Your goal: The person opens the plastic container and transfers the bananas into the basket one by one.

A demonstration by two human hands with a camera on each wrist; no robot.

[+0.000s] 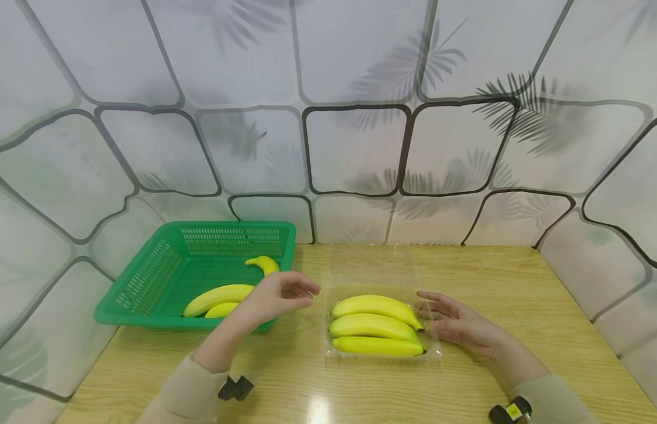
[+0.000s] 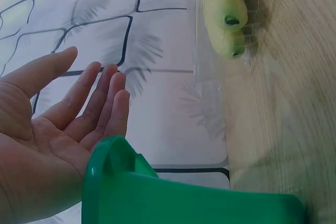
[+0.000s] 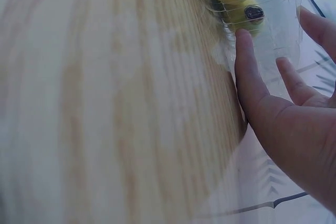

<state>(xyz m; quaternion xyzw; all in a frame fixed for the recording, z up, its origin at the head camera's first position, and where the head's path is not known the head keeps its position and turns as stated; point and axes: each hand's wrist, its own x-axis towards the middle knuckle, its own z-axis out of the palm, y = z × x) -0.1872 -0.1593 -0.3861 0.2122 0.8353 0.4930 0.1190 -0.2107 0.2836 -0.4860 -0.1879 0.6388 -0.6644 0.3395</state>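
Three yellow bananas (image 1: pixel 375 327) lie side by side in a clear plastic box (image 1: pixel 433 351) on the wooden table. The box's transparent lid (image 1: pixel 372 264) is up, toward the wall. My right hand (image 1: pixel 463 327) is at the box's right side, fingers extended, fingertips right at its wall; in the right wrist view the thumb (image 3: pixel 248 59) points at the box. My left hand (image 1: pixel 279 296) hovers between the green basket (image 1: pixel 164 321) and the box, with relaxed fingers and nothing in it. In the left wrist view its palm (image 2: pixel 58 135) shows bare above the basket's rim.
The green basket at the left holds several bananas, among them one banana (image 1: pixel 217 298) near its front and a curved banana (image 1: pixel 266 265) at its right side. A patterned wall (image 1: pixel 355 153) closes off the table's back. The table (image 1: pixel 519 282) extends to the right of the box.
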